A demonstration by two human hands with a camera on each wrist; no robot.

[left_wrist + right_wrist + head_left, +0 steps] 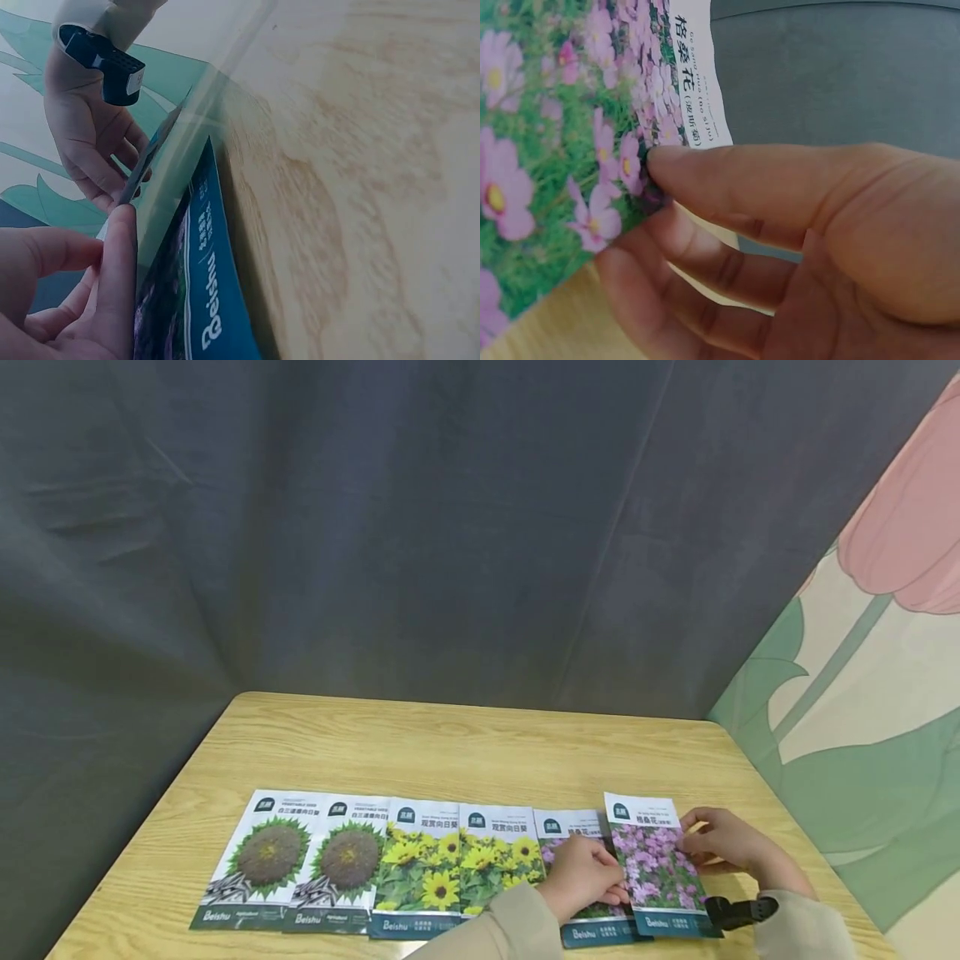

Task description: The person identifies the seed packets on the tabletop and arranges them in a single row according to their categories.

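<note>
A pink-flower seed packet (654,864) is held raised and tilted at the right end of the row. On its right edge, the thumb of my right hand (731,845) lies over the printed front, the other fingers behind, as the right wrist view shows. My left hand (583,875) pinches the packet's left edge; in the left wrist view its fingers (118,277) meet the thumb there. Below that hand lies a second pink-flower packet (600,933), partly covered by the hand and the raised packet.
Leftward along the wooden table (480,743) lie two yellow sunflower packets (420,864) and two packets with a large seed head (266,856), edges overlapping. A dark curtain (450,543) hangs behind. The right side has a tulip-patterned cloth (885,693).
</note>
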